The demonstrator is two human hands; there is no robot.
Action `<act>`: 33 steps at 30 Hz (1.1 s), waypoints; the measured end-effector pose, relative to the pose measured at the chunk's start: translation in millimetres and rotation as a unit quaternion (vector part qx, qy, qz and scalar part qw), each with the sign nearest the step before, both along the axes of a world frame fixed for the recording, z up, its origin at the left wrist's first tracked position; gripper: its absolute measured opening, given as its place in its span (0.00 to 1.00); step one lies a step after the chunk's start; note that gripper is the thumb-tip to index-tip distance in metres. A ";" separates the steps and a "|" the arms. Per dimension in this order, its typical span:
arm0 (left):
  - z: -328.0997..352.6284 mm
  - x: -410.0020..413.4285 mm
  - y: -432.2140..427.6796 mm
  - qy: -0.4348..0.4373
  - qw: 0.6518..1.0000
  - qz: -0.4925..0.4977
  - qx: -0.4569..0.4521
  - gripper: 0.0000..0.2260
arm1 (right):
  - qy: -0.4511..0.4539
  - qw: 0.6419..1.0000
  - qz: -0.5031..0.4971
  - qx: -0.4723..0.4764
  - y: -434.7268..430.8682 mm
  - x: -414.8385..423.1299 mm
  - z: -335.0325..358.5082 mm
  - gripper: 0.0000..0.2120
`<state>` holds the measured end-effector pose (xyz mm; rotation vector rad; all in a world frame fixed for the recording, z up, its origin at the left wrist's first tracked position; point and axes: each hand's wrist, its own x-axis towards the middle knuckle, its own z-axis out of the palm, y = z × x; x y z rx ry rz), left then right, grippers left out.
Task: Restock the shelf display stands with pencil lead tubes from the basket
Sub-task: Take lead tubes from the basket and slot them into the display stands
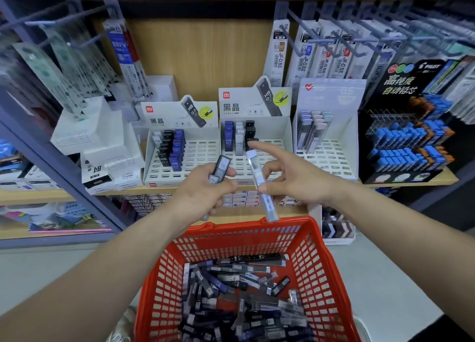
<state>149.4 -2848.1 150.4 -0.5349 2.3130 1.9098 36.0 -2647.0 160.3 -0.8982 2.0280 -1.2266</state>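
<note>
A red basket [318,241] at the bottom centre holds several loose pencil lead tubes [239,290]. Above its far rim, my left hand [205,190] grips two dark tubes [220,167]. My right hand [290,174] pinches a long pale tube [259,179] between thumb and a bent finger, its index finger pointing left. Three white display stands sit on the shelf: the left stand [200,161] has black and blue tubes on its left side, the middle stand [267,133] has a few at its back left, and the right stand [331,159] holds pastel tubes.
A black Pilot display [408,136] with blue and orange tubes stands at the right. White refill boxes [105,146] are stacked left of the stands. Refill packets hang on pegs [321,56] above. A lower shelf [241,200] holds small boxes.
</note>
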 end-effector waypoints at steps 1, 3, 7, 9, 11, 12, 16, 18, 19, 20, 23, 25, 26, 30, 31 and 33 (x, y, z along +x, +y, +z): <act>-0.3 -3.0 4.3 -0.002 1.000 0.001 0.013 0.06 | 0.005 1.000 -0.016 0.001 5.7 -5.8 -0.3 0.38; -1.5 -8.7 12.6 -0.005 1.000 0.004 0.027 0.07 | 0.011 0.998 -0.065 -0.011 17.1 -16.8 -0.9 0.32; -6.2 -16.1 25.3 0.005 1.000 -0.017 0.016 0.06 | 0.095 0.969 -0.219 -0.057 38.5 -41.4 0.7 0.16; -8.4 -18.7 29.4 0.013 0.999 -0.024 0.022 0.06 | 0.157 0.947 -0.277 -0.051 49.6 -55.0 3.7 0.12; -10.3 -21.1 32.2 0.011 0.999 -0.023 0.042 0.06 | 0.201 0.929 -0.307 -0.041 59.6 -67.6 4.8 0.09; -11.4 -22.2 32.9 0.008 0.999 -0.022 0.048 0.06 | 0.217 0.922 -0.317 -0.035 63.0 -72.9 4.3 0.07; -16.7 -24.5 32.2 -0.005 0.998 -0.027 0.051 0.08 | 0.261 0.909 -0.325 -0.019 66.8 -84.4 0.5 0.05; -19.2 -25.2 31.1 -0.015 0.998 -0.030 0.053 0.09 | 0.283 0.906 -0.314 -0.005 65.2 -86.4 -1.8 0.04; -20.1 -25.6 30.7 -0.019 0.998 -0.034 0.052 0.10 | 0.288 0.906 -0.311 0.001 64.1 -87.3 -3.0 0.04; -20.7 -25.9 30.6 -0.021 0.998 -0.038 0.049 0.10 | 0.293 0.905 -0.309 0.006 63.3 -88.2 -3.7 0.05; -21.1 -26.4 31.0 -0.020 0.998 -0.046 0.037 0.10 | 0.303 0.902 -0.306 0.014 62.3 -90.0 -4.1 0.05; -20.5 -26.0 31.6 -0.017 0.998 -0.046 0.029 0.10 | 0.301 0.904 -0.304 0.009 62.5 -90.3 -3.8 0.05; -19.8 -25.6 32.0 -0.016 0.999 -0.045 0.023 0.10 | 0.301 0.904 -0.302 0.006 62.3 -90.2 -3.9 0.05; -17.8 -24.8 33.0 -0.012 0.999 -0.038 0.008 0.09 | 0.305 0.905 -0.295 0.004 61.8 -89.0 -4.5 0.05; -17.8 -24.7 32.9 -0.012 0.999 -0.035 0.006 0.09 | 0.306 0.906 -0.292 0.006 61.7 -88.7 -4.5 0.05; -18.0 -24.5 32.2 -0.012 1.000 -0.027 0.001 0.09 | 0.309 0.907 -0.285 0.010 62.3 -88.8 -4.3 0.05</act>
